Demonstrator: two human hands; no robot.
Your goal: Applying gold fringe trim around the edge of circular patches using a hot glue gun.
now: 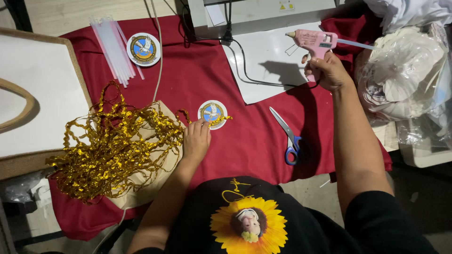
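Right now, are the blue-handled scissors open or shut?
Shut: the scissors lie flat on the red cloth, blades together in one line, untouched by either hand.

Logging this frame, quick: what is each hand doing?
Left hand: open, fingertips on round printed paper badge.
Right hand: closed, holding pink plastic glue gun.

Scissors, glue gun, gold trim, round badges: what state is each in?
scissors: shut, lying flat on the red cloth.
glue gun: in the right hand.
gold trim: loose tangle.
near round badge: flat, left hand touching it.
far round badge: flat, untouched.
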